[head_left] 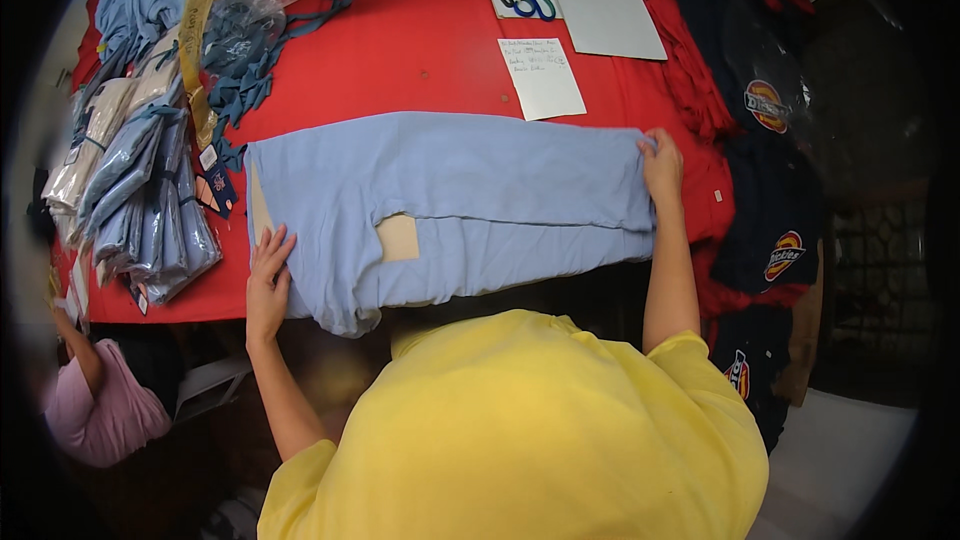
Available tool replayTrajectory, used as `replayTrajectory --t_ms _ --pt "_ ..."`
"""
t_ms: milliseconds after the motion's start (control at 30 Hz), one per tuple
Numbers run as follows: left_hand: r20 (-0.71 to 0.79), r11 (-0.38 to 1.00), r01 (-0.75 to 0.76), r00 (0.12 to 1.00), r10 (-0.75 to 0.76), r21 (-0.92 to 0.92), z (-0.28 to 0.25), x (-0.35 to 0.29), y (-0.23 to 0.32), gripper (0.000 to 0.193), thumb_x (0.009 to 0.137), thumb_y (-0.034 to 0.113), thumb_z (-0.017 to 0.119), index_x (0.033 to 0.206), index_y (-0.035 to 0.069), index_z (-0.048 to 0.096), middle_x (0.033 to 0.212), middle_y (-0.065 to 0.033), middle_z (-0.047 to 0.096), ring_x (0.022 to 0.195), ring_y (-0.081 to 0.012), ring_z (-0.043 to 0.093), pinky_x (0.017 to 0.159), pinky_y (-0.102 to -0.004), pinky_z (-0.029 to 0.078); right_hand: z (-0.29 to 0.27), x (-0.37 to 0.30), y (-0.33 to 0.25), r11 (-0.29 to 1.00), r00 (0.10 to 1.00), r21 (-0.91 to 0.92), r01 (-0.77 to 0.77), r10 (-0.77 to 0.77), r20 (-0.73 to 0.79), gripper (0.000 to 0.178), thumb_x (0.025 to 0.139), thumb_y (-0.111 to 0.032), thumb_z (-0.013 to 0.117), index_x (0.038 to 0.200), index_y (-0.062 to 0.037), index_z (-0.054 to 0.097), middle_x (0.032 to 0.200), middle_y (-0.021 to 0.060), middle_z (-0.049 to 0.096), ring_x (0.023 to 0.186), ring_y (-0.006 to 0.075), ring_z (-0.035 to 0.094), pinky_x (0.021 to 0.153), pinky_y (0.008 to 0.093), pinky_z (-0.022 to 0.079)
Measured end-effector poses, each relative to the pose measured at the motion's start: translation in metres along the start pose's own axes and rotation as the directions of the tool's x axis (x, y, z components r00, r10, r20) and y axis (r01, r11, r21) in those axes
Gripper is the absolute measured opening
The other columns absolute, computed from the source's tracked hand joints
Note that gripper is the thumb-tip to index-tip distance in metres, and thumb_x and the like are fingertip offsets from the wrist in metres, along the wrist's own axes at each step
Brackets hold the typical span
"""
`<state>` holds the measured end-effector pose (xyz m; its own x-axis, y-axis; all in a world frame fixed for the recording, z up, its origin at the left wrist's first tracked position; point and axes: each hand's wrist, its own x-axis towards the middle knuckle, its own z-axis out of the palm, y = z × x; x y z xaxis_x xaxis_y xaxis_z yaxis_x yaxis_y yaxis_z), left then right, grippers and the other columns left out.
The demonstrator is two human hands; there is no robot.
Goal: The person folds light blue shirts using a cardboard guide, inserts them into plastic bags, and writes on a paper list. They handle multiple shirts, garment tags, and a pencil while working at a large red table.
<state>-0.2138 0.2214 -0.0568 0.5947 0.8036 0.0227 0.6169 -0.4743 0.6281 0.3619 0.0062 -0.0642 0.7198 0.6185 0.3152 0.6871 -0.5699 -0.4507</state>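
A light blue garment (480, 175) lies folded lengthwise across the red-covered table (400, 70) in front of me. Tan card (400, 238) shows through a gap near its middle, and another pale strip shows at its left end. My left hand (268, 275) rests on the left end with the fingers stretched out over the cloth. At the far right end, my right hand (662, 168) pinches the garment's upper corner. The near edge of the cloth hangs bunched at the left, close to the table's front edge.
Blue and beige garments in clear bags (150, 190) pile up at the left. Scissors (530, 0), white sheets (600, 5) and a handwritten note (540, 80) lie at the back. Dark garments with patches (765, 180) line the right. A person in pink (110, 400) is at lower left.
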Motion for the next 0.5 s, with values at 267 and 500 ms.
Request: replayTrajectory --t_ms 267,500 --pt "-0.033 1.0 0.023 0.999 -0.023 0.015 0.007 -0.004 -0.006 0.053 0.082 -0.01 0.045 0.13 0.011 0.056 0.144 -0.0065 0.045 0.141 -0.0281 0.028 0.116 -0.0432 0.016 0.008 0.031 -0.046 0.972 0.999 -0.235 0.01 -0.021 -0.045 0.035 0.087 -0.023 0.062 0.12 -0.0115 0.057 0.129 0.0135 0.052 0.118 0.031 0.047 0.096 0.0518 0.035" --pt "-0.077 1.0 0.016 0.997 -0.016 -0.003 0.007 -0.005 -0.001 0.053 0.082 -0.01 0.046 0.129 0.012 0.057 0.142 -0.0073 0.047 0.14 -0.0287 0.029 0.116 -0.0421 0.016 0.044 -0.043 -0.02 0.943 0.983 -0.318 0.102 -0.145 -0.115 0.043 0.091 -0.028 0.058 0.13 -0.0106 0.05 0.139 0.014 0.043 0.131 0.0346 0.036 0.111 0.051 0.022"
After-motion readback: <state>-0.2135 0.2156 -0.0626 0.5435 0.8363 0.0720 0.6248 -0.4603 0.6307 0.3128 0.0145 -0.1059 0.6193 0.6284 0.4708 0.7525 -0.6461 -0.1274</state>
